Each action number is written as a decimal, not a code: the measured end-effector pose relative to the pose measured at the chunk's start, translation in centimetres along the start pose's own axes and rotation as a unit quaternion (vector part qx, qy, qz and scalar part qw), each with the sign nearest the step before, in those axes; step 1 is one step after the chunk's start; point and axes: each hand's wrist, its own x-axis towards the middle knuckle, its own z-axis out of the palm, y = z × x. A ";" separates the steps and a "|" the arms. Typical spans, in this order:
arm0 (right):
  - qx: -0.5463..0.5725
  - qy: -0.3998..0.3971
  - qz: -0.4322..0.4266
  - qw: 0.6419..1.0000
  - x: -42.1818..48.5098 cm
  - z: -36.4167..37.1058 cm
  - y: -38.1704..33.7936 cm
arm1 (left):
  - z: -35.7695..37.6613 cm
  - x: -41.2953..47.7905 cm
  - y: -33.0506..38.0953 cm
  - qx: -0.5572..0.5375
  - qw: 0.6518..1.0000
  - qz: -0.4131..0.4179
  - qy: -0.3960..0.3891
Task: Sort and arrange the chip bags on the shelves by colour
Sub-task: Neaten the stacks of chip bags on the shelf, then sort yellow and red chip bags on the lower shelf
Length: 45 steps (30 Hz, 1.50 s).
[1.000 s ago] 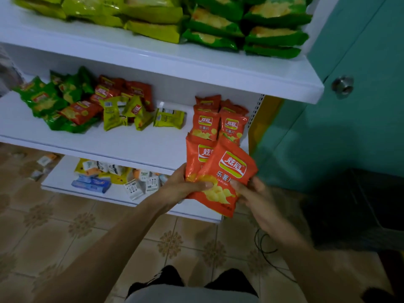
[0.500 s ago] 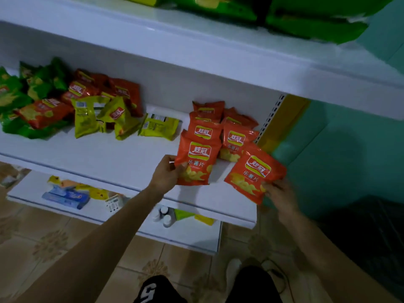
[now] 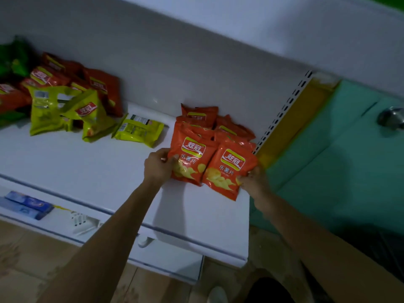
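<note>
The left hand [image 3: 158,166] gripped the left orange bag [image 3: 192,154], the right hand [image 3: 254,182] pinched the right orange bag [image 3: 229,169]; slick and overlapping, either might slide off the shelf [image 3: 87,167].

Blue boxes [image 3: 26,205] lower left; teal door [image 3: 328,160] (metal knob [image 3: 391,118]) right.

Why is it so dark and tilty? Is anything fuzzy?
Head view: dim light; the white metal shelf slants with the tilted camera; the left arm shadows it; the far-left green foil chip bags are blurred; the front orange foil chip bags read sharply.
</note>
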 end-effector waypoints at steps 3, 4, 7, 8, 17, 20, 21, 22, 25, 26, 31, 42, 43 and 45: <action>-0.006 -0.011 -0.011 1.000 0.1 0.1 -0.1 | 0.6 0.2 -0.6 0.006 0.999 -0.014 0.033; -0.004 -0.012 -0.010 1.000 0.0 0.0 0.0 | 0.7 0.3 -1.1 0.005 0.999 -0.023 0.040; -0.005 -0.012 -0.012 1.000 -0.1 -0.1 -0.1 | 1.3 0.2 -2.0 -0.013 0.999 -0.043 0.031; -0.011 -0.010 -0.012 1.000 -0.2 0.0 -0.3 | 1.5 0.1 -1.9 -0.020 0.999 -0.042 0.029; -0.014 -0.001 -0.019 1.000 -1.0 0.6 -0.2 | 1.3 -3.0 -1.3 0.154 0.970 0.148 0.115; -0.015 0.009 -0.021 1.000 -1.1 0.7 0.0 | 1.3 -4.5 -3.0 0.248 0.933 0.258 0.027; -0.022 0.011 -0.028 0.999 -1.3 0.6 0.0 | 1.4 -4.4 -3.6 0.266 0.927 0.263 0.002; -0.030 0.011 -0.036 0.999 -1.3 0.7 0.1 | 1.5 -4.1 -4.1 0.278 0.924 0.261 -0.015; -0.041 0.013 -0.046 0.998 -1.2 0.8 0.2 | 2.0 -3.3 -4.2 0.287 0.927 0.240 -0.028; -0.040 0.016 -0.046 0.998 -1.2 0.9 0.1 | 2.1 -3.2 -4.0 0.293 0.926 0.238 -0.027; -0.014 0.020 -0.020 1.000 -1.3 0.9 -0.3 | 2.0 -3.4 -3.6 0.312 0.920 0.234 -0.027; -0.135 0.074 -0.137 0.979 -7.5 1.0 -2.1 | -1.5 -7.1 0.0 0.346 0.915 0.205 -0.036; -0.146 0.048 -0.163 0.974 -8.4 1.7 -2.6 | -2.7 -7.9 0.6 0.359 0.911 0.203 -0.033; -0.178 0.000 -0.199 0.964 -10.2 3.3 -4.1 | -5.9 -9.6 1.7 0.388 0.901 0.191 -0.026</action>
